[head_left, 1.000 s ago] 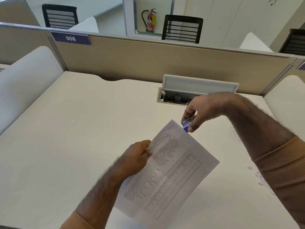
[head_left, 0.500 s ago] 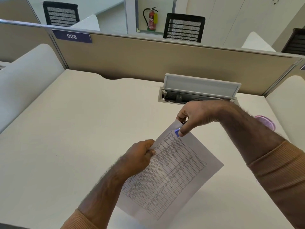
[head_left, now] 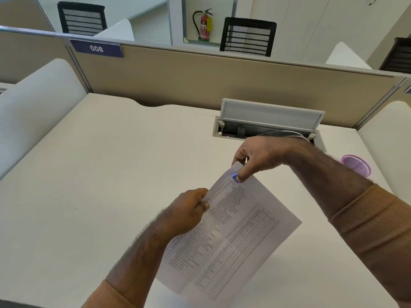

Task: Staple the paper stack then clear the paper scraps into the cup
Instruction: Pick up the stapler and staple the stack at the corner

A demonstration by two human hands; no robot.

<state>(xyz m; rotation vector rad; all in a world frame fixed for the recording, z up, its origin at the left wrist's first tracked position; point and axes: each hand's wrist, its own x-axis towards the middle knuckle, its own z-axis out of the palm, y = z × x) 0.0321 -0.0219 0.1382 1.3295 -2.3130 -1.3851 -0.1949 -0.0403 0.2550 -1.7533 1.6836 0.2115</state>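
Note:
A paper stack [head_left: 235,236] printed with a table hangs tilted above the white desk. My left hand [head_left: 189,210] pinches its left edge. My right hand [head_left: 255,158] is closed around a small blue stapler [head_left: 235,178], which sits over the stack's top corner; only a blue tip shows under my thumb. A purple mesh cup [head_left: 357,165] stands on the desk at the right, partly behind my right forearm. The paper scraps are hidden from this view.
An open cable box [head_left: 269,121] with a raised lid sits at the back of the white desk [head_left: 100,174], just behind my right hand. A beige partition [head_left: 200,78] closes the far edge, and white side dividers [head_left: 35,103] flank the desk.
My right hand has brought the blue stapler down and left onto the stack's top corner. The view shifted, so the purple cup now shows at the right and the scraps no longer do.

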